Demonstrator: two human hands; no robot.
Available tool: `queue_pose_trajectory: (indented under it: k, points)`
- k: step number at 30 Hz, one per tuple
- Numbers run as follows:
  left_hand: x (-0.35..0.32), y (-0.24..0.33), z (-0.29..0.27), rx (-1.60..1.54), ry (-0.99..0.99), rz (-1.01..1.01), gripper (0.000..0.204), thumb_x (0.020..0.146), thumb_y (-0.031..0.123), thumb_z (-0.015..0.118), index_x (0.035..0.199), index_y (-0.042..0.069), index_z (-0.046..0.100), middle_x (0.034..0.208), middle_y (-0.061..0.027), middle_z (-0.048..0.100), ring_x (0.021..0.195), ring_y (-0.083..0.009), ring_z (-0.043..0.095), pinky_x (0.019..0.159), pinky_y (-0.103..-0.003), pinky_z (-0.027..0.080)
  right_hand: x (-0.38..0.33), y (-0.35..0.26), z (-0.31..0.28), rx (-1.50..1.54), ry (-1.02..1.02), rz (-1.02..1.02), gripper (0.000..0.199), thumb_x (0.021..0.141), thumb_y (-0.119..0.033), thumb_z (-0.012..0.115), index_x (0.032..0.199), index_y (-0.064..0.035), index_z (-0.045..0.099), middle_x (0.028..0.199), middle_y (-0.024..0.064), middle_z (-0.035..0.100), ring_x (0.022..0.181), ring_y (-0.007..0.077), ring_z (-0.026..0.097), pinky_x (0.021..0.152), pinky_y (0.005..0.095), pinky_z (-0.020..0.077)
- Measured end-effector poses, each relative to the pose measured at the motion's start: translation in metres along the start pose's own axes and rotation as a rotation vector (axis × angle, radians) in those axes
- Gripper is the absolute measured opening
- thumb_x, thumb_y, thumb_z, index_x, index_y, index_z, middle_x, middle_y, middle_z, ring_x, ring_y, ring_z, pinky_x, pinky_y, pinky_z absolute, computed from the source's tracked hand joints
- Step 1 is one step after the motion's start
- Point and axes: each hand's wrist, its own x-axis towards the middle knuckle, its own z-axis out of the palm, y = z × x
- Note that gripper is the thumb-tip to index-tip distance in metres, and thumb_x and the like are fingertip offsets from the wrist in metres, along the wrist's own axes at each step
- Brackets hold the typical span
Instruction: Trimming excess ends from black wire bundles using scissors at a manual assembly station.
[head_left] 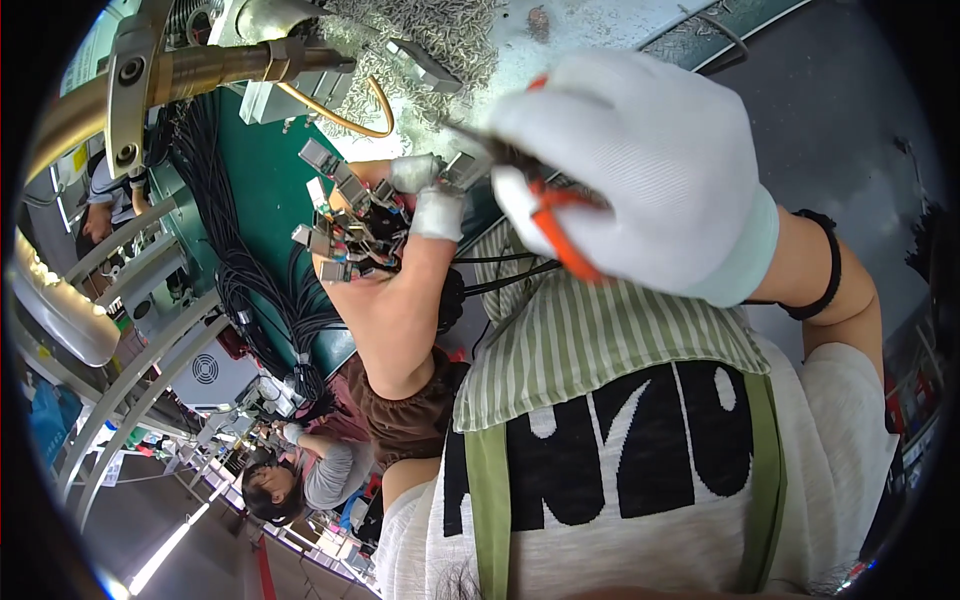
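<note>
My left hand (392, 285), bare with white tape on two fingertips, is closed around a bundle of small metal connectors (340, 225) on black cables (500, 280) that trail toward my body. My right hand (640, 165) wears a white glove and sits just right of the bundle. It grips a small orange-handled tool (560, 225) whose dark tip (490, 150) points at the connectors by my left fingertips. The glove hides most of the tool. A black band (825, 275) circles my right wrist.
A pile of small metal parts (440, 40) lies on the bench beyond my hands. Thick bundles of black cable (245, 280) hang over a green surface (265, 185). A brass-coloured machine cylinder (215, 65) and an orange hose (350, 118) are upper left. Other people (275, 485) work nearby.
</note>
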Motion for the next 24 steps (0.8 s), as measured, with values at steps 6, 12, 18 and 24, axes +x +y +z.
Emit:
queue_pose_trajectory:
  k: [6,12,18,24]
  points:
    - [0.005,0.005,0.012,0.051,0.001,-0.036,0.026,0.075,-0.005,0.069,0.098,-0.002,0.058,0.088,-0.0036,0.062,0.078,-0.0078,0.057,0.071,-0.023,0.047,-0.011,-0.003,-0.007,-0.180,-0.327,-0.028,0.018,0.068,-0.014,0.072,0.082,-0.0109,0.062,0.064,0.0027,0.054,0.049,0.0205,0.053,0.045,0.0321,0.0415]
    - [0.006,-0.009,0.017,-0.066,0.095,0.127,0.032,0.074,-0.005,0.068,0.103,-0.002,0.055,0.086,-0.0032,0.060,0.076,-0.0078,0.056,0.072,-0.022,0.047,-0.013,-0.001,-0.001,0.082,-0.302,0.066,0.009,0.073,-0.013,0.069,0.078,-0.0098,0.062,0.056,0.0044,0.050,0.044,0.0214,0.050,0.043,0.0307,0.0400]
    - [0.003,-0.008,0.012,0.089,0.016,0.313,0.033,0.075,-0.004,0.068,0.106,-0.002,0.054,0.085,-0.0032,0.059,0.076,-0.0076,0.055,0.071,-0.022,0.046,-0.013,-0.006,0.009,0.466,-0.250,0.231,0.007,0.077,-0.012,0.066,0.077,-0.0068,0.062,0.054,0.0069,0.052,0.042,0.0236,0.051,0.042,0.0302,0.0387]
    - [0.006,-0.008,0.009,0.019,0.058,0.120,0.031,0.075,-0.004,0.069,0.103,-0.002,0.055,0.086,-0.0026,0.060,0.074,-0.0069,0.055,0.068,-0.021,0.046,-0.011,-0.008,0.008,0.279,-0.198,0.165,0.007,0.076,-0.013,0.067,0.078,-0.0073,0.062,0.056,0.0074,0.054,0.044,0.0229,0.053,0.042,0.0303,0.0403]
